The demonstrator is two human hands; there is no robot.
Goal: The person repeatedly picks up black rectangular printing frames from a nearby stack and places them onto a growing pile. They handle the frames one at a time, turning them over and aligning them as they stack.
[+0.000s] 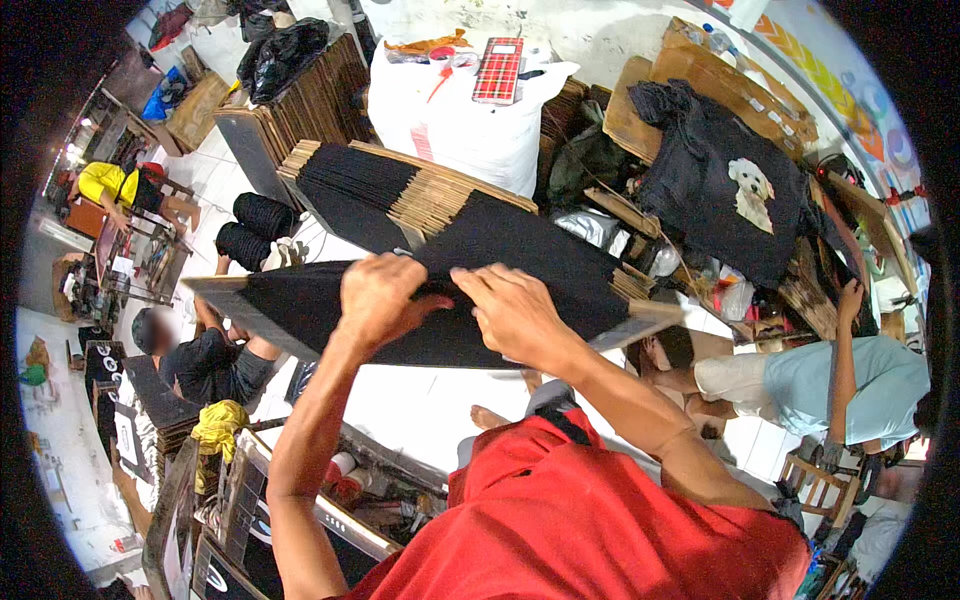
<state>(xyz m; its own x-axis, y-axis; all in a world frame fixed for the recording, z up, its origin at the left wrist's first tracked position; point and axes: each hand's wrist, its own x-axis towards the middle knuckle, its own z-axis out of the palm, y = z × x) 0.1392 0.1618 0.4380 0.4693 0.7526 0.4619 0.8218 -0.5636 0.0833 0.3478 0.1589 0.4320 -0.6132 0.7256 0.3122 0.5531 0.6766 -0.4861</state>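
Both my hands are on black fabric drawn over a long wooden board, near its far edge. My left hand has its fingers curled over the cloth, thumb pointing right. Close by on the right, my right hand is bent with its fingertips at the cloth; whether it pinches the fabric is not plain. Just beyond stands a tight row of boards carrying more black fabric, their bare wooden edges showing between the cloth.
Behind the row sits a big white sack with a red plaid book on it. A black T-shirt with a dog print lies at right. People are at left and right. Framed screens stand at lower left.
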